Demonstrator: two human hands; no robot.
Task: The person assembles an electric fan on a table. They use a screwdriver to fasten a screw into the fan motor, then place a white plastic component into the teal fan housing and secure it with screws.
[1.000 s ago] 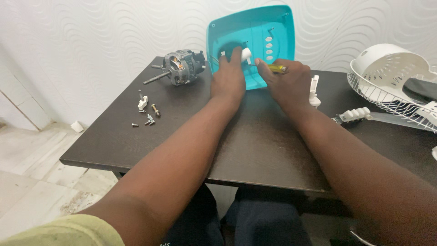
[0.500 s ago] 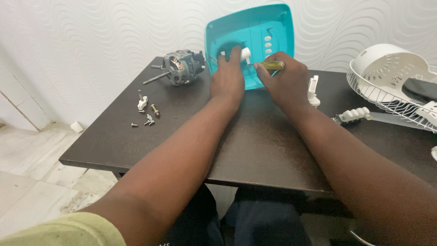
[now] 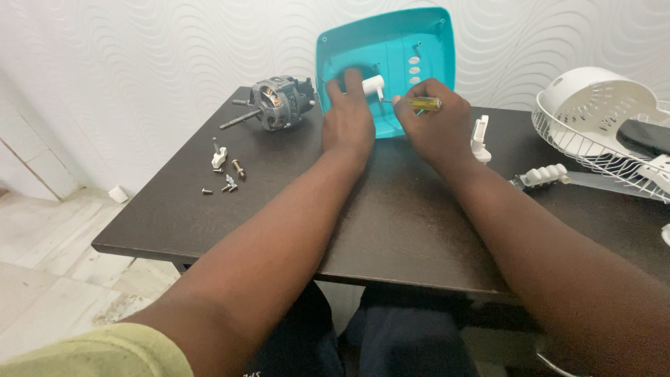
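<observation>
A teal plastic housing (image 3: 419,35) leans against the wall at the back of the dark table (image 3: 391,223). My left hand (image 3: 347,119) rests against its inner face, fingers on a small white part (image 3: 373,85) inside it. My right hand (image 3: 436,126) grips a yellow-handled screwdriver (image 3: 422,104), its thin shaft pointing left toward the white part.
An electric motor (image 3: 278,102) with a shaft lies at the back left. Several screws and a small white clip (image 3: 220,159) lie on the left side. A white bracket (image 3: 480,137), a white ribbed piece (image 3: 548,176) and a white wire fan guard (image 3: 600,132) sit on the right.
My left hand's fingers have shifted up on the housing, uncovering more of the white part. The right hand and screwdriver have barely moved.
</observation>
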